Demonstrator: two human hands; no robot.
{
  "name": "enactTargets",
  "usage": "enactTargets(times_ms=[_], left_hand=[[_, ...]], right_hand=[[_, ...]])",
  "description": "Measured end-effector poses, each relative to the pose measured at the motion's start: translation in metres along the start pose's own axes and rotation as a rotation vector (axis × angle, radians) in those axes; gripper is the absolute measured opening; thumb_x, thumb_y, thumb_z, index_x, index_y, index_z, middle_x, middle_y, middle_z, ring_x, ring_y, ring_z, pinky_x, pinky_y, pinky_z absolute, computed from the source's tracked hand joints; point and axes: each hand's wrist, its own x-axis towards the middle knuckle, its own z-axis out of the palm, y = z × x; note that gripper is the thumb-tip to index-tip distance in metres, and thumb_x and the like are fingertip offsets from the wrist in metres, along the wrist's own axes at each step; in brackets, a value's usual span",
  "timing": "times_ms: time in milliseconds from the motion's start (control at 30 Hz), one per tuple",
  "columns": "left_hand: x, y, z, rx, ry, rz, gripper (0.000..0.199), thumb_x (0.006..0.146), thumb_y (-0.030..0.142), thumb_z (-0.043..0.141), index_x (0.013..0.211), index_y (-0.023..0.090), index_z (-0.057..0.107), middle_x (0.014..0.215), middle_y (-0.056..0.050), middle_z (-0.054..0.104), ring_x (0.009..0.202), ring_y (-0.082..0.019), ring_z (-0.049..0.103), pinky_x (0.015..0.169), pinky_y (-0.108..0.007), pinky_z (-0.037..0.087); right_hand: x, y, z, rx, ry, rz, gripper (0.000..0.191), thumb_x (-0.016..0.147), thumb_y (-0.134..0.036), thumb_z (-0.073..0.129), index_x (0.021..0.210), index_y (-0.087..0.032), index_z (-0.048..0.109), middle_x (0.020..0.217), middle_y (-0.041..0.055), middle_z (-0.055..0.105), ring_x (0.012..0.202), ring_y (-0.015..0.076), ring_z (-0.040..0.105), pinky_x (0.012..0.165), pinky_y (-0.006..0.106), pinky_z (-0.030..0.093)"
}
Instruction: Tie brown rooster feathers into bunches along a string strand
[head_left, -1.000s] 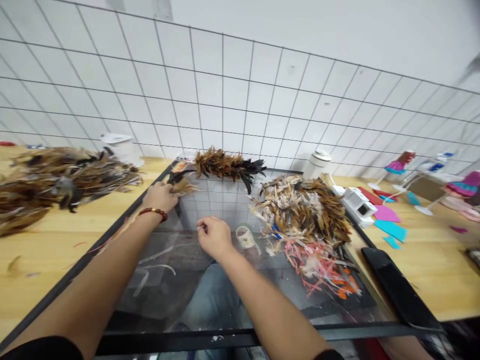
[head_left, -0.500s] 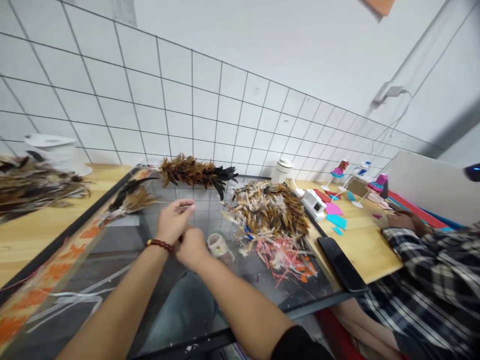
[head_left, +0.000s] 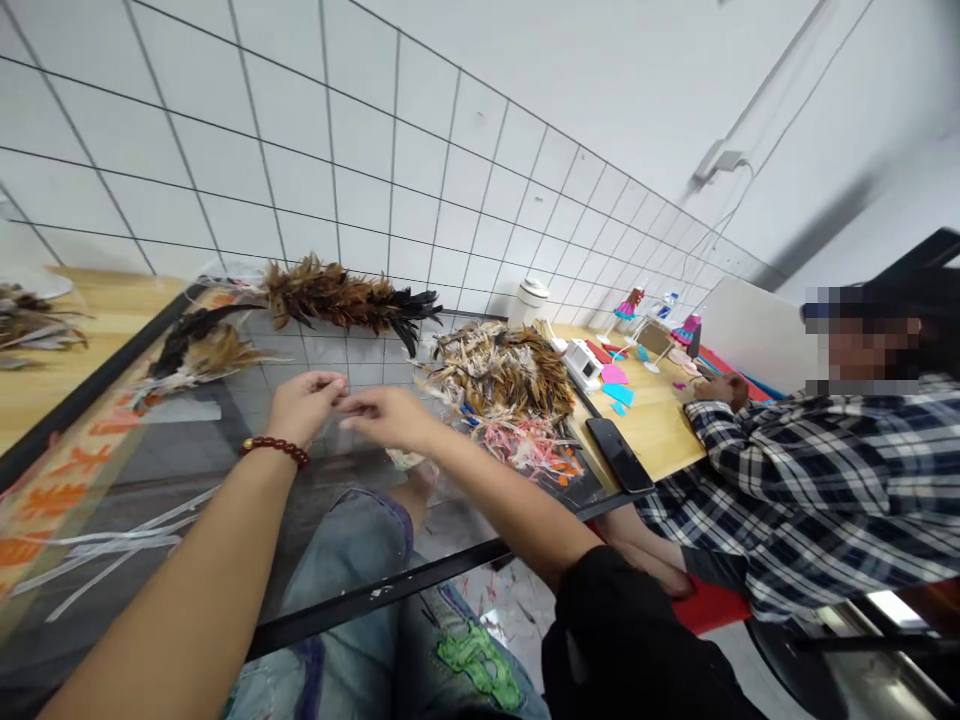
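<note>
Over the glass tabletop, my left hand, with a dark red bead bracelet at its wrist, has its fingers pinched together; whatever lies between them is too small to make out. My right hand is just to its right, its thumb and fingers drawn together near the left fingertips, and anything in it is likewise too small to see. Behind both hands lies a long brown and black feather bundle. A smaller feather bunch rests to the left. The large heap of brown feathers is at the right.
Pink and white scraps and a black phone lie toward the right edge. White strips are at the left. A wire grid stands behind the table. A person in a checked shirt sits at the right.
The view has shifted, so the table things appear further left and higher. My right hand has come up from below my left wrist to beside the left fingertips.
</note>
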Motion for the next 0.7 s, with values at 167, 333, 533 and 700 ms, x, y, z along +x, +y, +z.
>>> enactTargets(times_ms=[167, 333, 533, 700], left_hand=[[0.005, -0.012, -0.001, 0.179, -0.047, 0.107, 0.02, 0.067, 0.026, 0.06, 0.083, 0.016, 0.068, 0.075, -0.004, 0.069, 0.074, -0.018, 0.064, 0.075, -0.03, 0.049], [0.004, -0.015, 0.0, 0.263, -0.044, 0.174, 0.022, 0.07, 0.027, 0.056, 0.085, 0.017, 0.068, 0.079, -0.006, 0.071, 0.077, -0.021, 0.066, 0.076, -0.031, 0.049], [0.0, -0.015, 0.005, 0.159, -0.017, 0.215, 0.017, 0.07, 0.027, 0.058, 0.081, 0.018, 0.067, 0.074, -0.005, 0.069, 0.078, -0.02, 0.065, 0.075, -0.031, 0.049], [-0.013, -0.004, 0.016, -0.27, -0.163, 0.079, 0.025, 0.066, 0.033, 0.07, 0.081, 0.013, 0.065, 0.077, -0.006, 0.068, 0.07, -0.015, 0.062, 0.071, -0.031, 0.05]], right_hand=[[-0.015, 0.033, -0.083, -0.449, 0.201, 0.269, 0.018, 0.08, -0.026, 0.057, 0.089, -0.025, 0.073, 0.09, 0.0021, 0.072, 0.089, 0.0183, 0.063, 0.079, 0.027, 0.045], [-0.005, 0.058, -0.067, -0.571, 0.182, 0.444, 0.02, 0.076, -0.022, 0.055, 0.085, -0.021, 0.073, 0.092, 0.0115, 0.071, 0.092, 0.0248, 0.064, 0.079, 0.034, 0.045], [0.013, 0.062, -0.05, -0.412, 0.138, 0.408, 0.013, 0.076, -0.023, 0.056, 0.075, -0.017, 0.068, 0.078, 0.0096, 0.068, 0.078, 0.0188, 0.064, 0.073, 0.029, 0.045], [0.019, 0.051, -0.044, 0.505, 0.284, 0.267, 0.027, 0.077, -0.043, 0.051, 0.077, -0.017, 0.059, 0.063, -0.0012, 0.056, 0.053, 0.0084, 0.048, 0.052, 0.02, 0.037]])
